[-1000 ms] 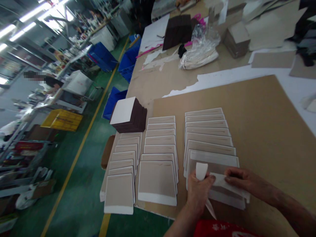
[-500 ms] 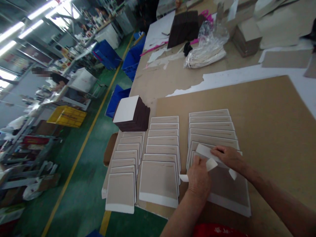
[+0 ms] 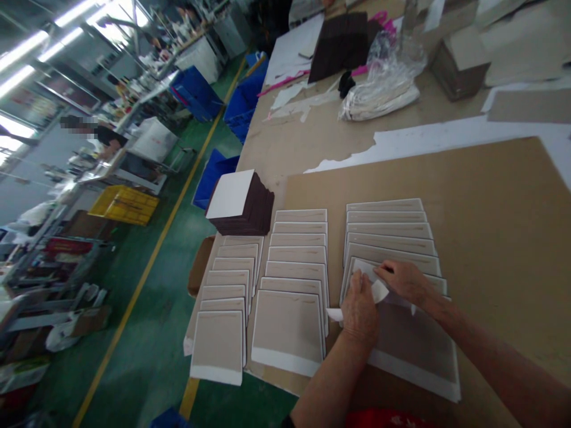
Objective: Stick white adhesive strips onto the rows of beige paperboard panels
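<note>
Over the right-hand row of overlapping beige panels [image 3: 414, 342] with white edges, both my hands work close together. My left hand [image 3: 360, 306] is closed on white paper strips [image 3: 380, 291]; one strip end sticks out to its left and another curls at its right. My right hand [image 3: 404, 280] pinches at the upper part of the white strip, thumb and forefinger together, partly hiding it. Two more rows of the same panels lie to the left, a middle row [image 3: 289, 324] and a far-left row [image 3: 217, 342], each panel overlapping the one behind.
A dark stack with a white top sheet [image 3: 232, 194] stands behind the left row. Farther back are a plastic bag of white pieces [image 3: 379, 98], a dark brown stack [image 3: 338, 46] and a beige block [image 3: 461, 65]. Blue bins [image 3: 213, 172] stand beyond the table edge; a person sits far left.
My right hand has moved slightly left and nearer my left hand. The strip between them has shifted, and its loose end below my right hand shows less. The view has shifted a little.
</note>
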A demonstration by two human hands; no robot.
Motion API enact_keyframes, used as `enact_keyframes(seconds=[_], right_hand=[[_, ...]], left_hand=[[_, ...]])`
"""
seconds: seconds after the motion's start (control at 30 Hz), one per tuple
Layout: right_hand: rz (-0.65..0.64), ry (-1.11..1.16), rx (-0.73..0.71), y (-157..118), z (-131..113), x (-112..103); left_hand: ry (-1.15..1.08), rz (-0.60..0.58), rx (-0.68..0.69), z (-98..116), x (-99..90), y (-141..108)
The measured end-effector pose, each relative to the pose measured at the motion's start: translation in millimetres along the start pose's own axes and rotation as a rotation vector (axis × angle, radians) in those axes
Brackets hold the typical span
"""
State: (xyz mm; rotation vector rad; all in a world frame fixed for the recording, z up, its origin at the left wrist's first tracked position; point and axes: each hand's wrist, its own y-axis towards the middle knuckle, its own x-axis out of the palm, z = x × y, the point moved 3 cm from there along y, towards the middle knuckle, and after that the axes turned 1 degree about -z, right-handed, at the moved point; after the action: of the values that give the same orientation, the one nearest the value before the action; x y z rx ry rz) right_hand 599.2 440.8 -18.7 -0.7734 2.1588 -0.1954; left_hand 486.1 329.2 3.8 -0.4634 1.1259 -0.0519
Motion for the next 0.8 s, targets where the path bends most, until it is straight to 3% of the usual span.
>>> enact_keyframes(seconds=[0.57,0.8], right_hand=[[-0.03,-0.164,-0.015,9.1,3.9,5.3],[-0.033,0.025,-0.113,-1.2,-8.1,-1.4]], left_hand=[[0.063,-0.114,-0.018,1.7,6.0,9.4],[-0.045,-0.044,-0.022,-2.5,12.7,4.7]])
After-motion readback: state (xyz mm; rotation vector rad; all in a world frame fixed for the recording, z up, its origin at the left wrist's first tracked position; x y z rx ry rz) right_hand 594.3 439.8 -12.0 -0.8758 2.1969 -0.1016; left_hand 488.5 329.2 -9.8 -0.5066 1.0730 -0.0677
